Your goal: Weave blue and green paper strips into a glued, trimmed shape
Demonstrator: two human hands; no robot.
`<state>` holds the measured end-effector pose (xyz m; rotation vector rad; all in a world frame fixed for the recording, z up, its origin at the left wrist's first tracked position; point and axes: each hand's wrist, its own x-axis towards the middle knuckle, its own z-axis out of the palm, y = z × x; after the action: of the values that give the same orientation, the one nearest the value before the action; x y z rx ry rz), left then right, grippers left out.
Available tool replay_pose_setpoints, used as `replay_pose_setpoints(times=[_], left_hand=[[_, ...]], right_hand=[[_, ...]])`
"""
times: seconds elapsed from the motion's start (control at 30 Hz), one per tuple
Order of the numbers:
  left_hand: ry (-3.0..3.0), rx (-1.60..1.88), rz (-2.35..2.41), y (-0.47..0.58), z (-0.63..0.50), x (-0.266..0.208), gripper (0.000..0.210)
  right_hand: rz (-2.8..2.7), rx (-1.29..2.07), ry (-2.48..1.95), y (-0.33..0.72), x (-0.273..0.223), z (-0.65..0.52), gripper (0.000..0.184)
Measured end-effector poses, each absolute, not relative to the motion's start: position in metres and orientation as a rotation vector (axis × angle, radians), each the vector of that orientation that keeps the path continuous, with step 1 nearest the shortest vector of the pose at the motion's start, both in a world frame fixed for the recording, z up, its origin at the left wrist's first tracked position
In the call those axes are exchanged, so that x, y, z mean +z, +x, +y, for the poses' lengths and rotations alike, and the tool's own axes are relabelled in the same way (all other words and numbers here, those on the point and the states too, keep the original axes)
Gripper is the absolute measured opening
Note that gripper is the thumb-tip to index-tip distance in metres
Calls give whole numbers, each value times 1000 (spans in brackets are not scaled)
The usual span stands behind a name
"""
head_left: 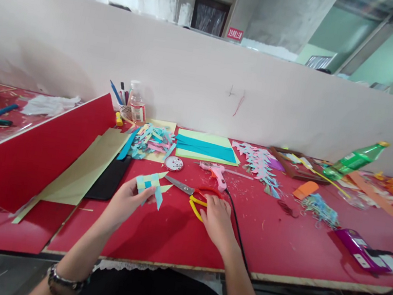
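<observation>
My left hand (132,203) pinches a small woven paper fish (149,185) of light blue and pale yellow strips, its pointed ends sticking out to the right. My right hand (216,215) is closed at the handles of a pair of scissors (185,187), one handle red and one yellow. The scissor blades point left toward the paper fish, low over the red tabletop. Just beyond the scissors lies a pink hot glue gun (216,174), its black cord running down past my right wrist. A small round white dish (173,164) with dark specks sits beyond the paper fish.
A pile of cut paper strips (151,138) and yellow sheets with blue strips (207,146) lie at the back. A red upright board (44,154) stands left. To the right are a pink paper chain (255,161), a green bottle (359,159) and a purple power strip (361,251).
</observation>
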<state>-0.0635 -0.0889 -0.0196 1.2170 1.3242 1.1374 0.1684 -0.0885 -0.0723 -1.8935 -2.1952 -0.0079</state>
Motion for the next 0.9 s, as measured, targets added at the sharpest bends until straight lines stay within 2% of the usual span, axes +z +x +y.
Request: replay_pose_setpoints(times=[0.2, 0.33, 0.5, 0.63, 0.7, 0.9], left_hand=[[1055, 1230, 1182, -63, -85, -25, 32], [958, 1245, 1163, -64, -85, -21, 34], [949, 1344, 1190, -66, -83, -12, 33], [908, 1436, 1181, -63, -77, -8, 32], [888, 1467, 1121, -60, -73, -6, 32], [847, 1548, 1040, -45, -66, 4, 33]], right_hand=[[-2308, 136, -1891, 155, -62, -68, 21], [-2287, 171, -1894, 148, -65, -73, 24], [-1972, 331, -1836, 151, -73, -89, 28], [-1541, 780, -1617, 152, -69, -103, 17], [-1409, 948, -1483, 147, -68, -108, 22], [-1424, 949, -1288, 133, -71, -112, 26]])
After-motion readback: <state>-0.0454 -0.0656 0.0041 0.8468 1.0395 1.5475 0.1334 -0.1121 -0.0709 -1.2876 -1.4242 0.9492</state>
